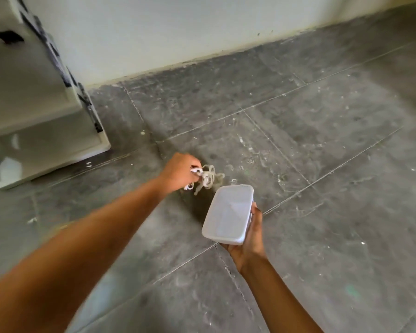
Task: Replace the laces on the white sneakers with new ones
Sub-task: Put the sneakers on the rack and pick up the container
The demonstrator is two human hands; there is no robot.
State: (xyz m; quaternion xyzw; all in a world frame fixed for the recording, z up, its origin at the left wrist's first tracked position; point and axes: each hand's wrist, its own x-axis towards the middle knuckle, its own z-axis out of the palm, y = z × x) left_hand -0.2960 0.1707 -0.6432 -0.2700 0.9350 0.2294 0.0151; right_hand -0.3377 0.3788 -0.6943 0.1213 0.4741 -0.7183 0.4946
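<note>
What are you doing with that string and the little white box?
A person's left hand grips a tangled bunch of white laces low over the grey tiled floor. The right hand holds a white plastic box just beside the bunch. No sneakers show in this view. A white shelf unit stands to the left.

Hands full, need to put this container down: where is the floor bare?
Bare grey floor runs right of the container, held in the right hand, up to the wall, and between the forearms. It is tightest at the left, by the white shelf unit, near the left hand gripping the laces.
</note>
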